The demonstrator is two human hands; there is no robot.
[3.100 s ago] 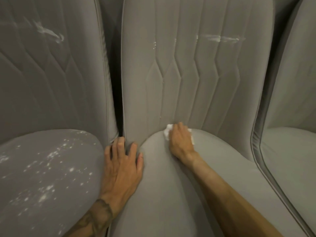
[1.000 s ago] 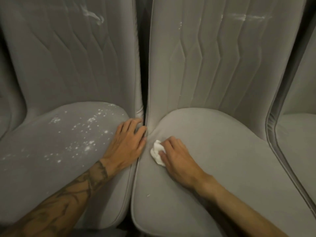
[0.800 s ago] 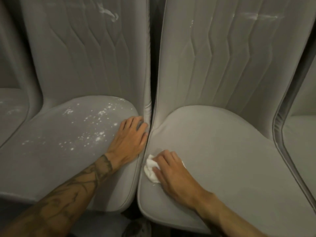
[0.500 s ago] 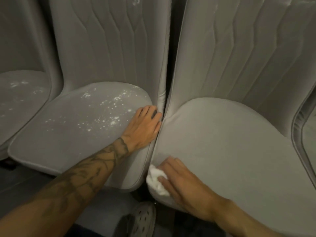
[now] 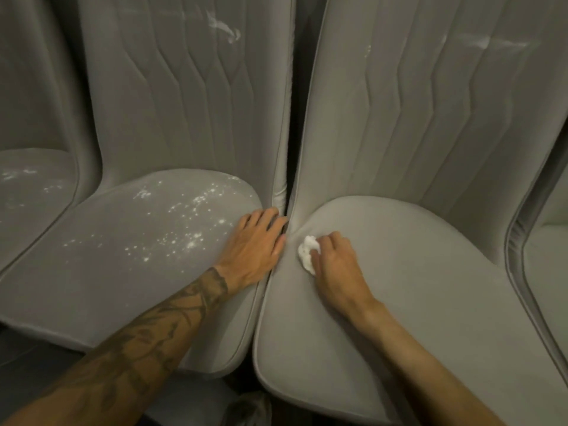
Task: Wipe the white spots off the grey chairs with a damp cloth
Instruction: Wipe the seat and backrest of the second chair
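Two grey upholstered chairs stand side by side. My right hand (image 5: 333,262) presses a small crumpled white cloth (image 5: 307,253) onto the seat of the right chair (image 5: 415,272), near its back left corner. This seat looks free of spots. My left hand (image 5: 256,244) lies flat, fingers spread, on the right edge of the left chair's seat (image 5: 107,256), holding nothing. White spots (image 5: 184,222) speckle that seat. White smears mark the left backrest (image 5: 226,27) and the right backrest (image 5: 485,43).
A third grey seat (image 5: 27,186) with faint white spots sits at the far left. Another chair's edge (image 5: 544,256) shows at the far right. A narrow dark gap (image 5: 292,149) separates the two middle backrests. A shoe (image 5: 249,408) shows on the dark floor below.
My right hand has slid the cloth from the seat's front left edge back toward the backrest. My left hand has stayed on the left seat's edge. The view tilted up.
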